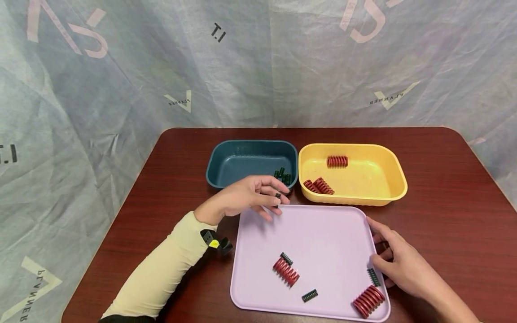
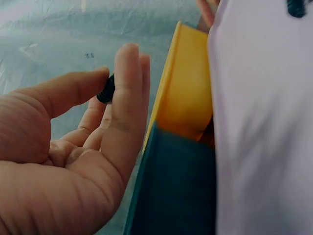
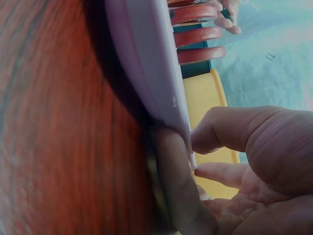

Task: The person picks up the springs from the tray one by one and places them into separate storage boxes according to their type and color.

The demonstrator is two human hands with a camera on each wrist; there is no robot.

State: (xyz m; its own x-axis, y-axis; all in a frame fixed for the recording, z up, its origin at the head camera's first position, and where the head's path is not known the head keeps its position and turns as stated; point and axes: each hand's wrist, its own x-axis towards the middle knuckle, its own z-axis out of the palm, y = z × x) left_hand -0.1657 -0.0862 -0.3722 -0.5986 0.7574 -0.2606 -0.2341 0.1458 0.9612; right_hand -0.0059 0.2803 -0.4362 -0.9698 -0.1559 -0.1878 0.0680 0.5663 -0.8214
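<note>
Between thumb and fingers, my left hand (image 1: 253, 197) pinches a small dark green spring (image 2: 106, 90) over the far edge of the lilac tray (image 1: 323, 237), near the teal bin (image 1: 252, 183). My right hand (image 1: 397, 258) grips the tray's right rim, thumb at the top and a finger along the underside in the right wrist view. On the tray lie a red spring (image 1: 286, 272) with a green spring (image 1: 286, 258) against it, and another green spring (image 1: 309, 295) nearer the front. By the right rim are a large red spring (image 1: 369, 301) and a green spring (image 1: 373, 277).
The teal bin has several green springs (image 1: 282, 176) in its right front corner. Beside it stands a yellow bin (image 1: 363, 199) with 3 red springs (image 1: 337, 161). Both stand behind the tray on the brown wooden table (image 1: 440, 193), with a grey printed sheet (image 1: 242, 67) hanging beyond.
</note>
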